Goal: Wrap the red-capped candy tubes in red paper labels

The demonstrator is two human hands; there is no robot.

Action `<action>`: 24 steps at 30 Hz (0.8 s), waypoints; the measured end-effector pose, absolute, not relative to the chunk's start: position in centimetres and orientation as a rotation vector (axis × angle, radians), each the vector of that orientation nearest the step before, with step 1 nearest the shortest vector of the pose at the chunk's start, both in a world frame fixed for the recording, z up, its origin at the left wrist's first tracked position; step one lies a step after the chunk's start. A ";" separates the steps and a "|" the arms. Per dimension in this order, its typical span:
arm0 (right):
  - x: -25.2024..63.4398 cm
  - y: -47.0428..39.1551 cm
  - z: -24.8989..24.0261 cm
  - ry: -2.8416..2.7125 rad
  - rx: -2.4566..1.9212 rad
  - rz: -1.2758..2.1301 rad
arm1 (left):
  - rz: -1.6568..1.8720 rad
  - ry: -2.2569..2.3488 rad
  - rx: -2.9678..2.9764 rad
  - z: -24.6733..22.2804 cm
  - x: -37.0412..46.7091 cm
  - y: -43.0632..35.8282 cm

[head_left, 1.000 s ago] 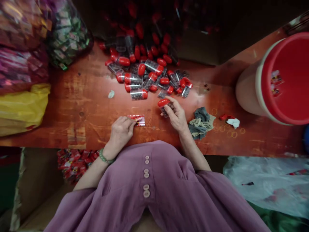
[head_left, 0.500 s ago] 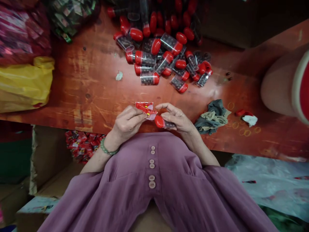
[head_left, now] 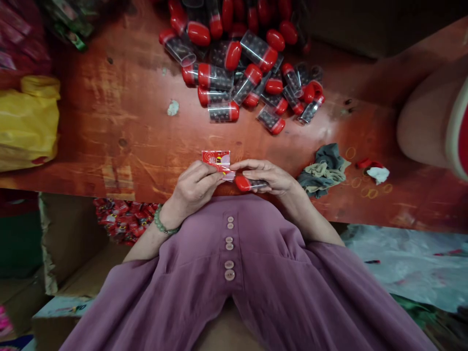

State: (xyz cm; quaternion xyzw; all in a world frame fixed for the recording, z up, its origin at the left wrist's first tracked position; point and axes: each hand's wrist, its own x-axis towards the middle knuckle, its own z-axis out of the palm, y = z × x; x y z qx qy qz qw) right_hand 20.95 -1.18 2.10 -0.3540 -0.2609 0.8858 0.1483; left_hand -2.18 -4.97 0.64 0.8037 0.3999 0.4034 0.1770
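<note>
My left hand [head_left: 195, 187] pinches the lower left part of a small red printed packet [head_left: 215, 157] close to the table's front edge. In my right hand [head_left: 268, 176] lies a clear tube with a red cap [head_left: 244, 183], dark round beads showing inside it. The cap points left, and the curled lower fingers hold the tube against the palm. My right index fingertip reaches to the right edge of the packet. Beyond both hands, similar red-capped tubes [head_left: 223, 111] lie heaped on the wooden table [head_left: 146, 141].
Right of my hands sits a crumpled grey cloth [head_left: 323, 170], with thin yellow rubber bands [head_left: 372, 193] and a white scrap [head_left: 378, 174] farther right. A large bucket [head_left: 424, 126] stands at the right. A yellow bag [head_left: 29, 124] is at the left; an open cardboard box [head_left: 69, 243] with red packets [head_left: 124, 219] is below.
The packet now lies flatter and more of its printed face shows. My right index finger has come down and left onto its edge. The view has shifted slightly.
</note>
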 end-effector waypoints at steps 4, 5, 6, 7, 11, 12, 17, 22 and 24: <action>20.8 -1.1 1.7 -0.756 -1.063 2.549 | 1.124 1.056 2.274 0.7 -2.3 -4.8; 20.8 -1.0 1.5 -0.763 -1.076 2.553 | 1.126 1.033 2.279 0.7 -2.3 -4.8; 20.8 -1.0 1.3 -0.771 -1.088 2.560 | 1.131 1.016 2.281 0.6 -2.3 -4.8; 20.7 -0.9 1.1 -0.780 -1.098 2.568 | 1.137 1.004 2.280 0.6 -2.3 -4.8; 20.6 -0.7 0.8 -0.803 -1.144 2.532 | 1.126 1.000 2.249 0.2 -2.4 -5.1; 20.5 -0.7 0.9 -0.808 -1.154 2.511 | 1.114 1.003 2.246 0.0 -2.4 -5.1; 19.8 -0.7 1.4 -0.845 -1.167 2.452 | 1.065 1.003 2.325 -0.5 -2.3 -4.9; 19.1 -0.8 1.5 -0.875 -1.153 2.360 | 1.068 0.976 2.339 -1.2 -2.0 -4.6; 18.8 -1.0 1.4 -0.899 -1.168 2.317 | 1.039 0.953 2.250 -1.3 -1.9 -4.5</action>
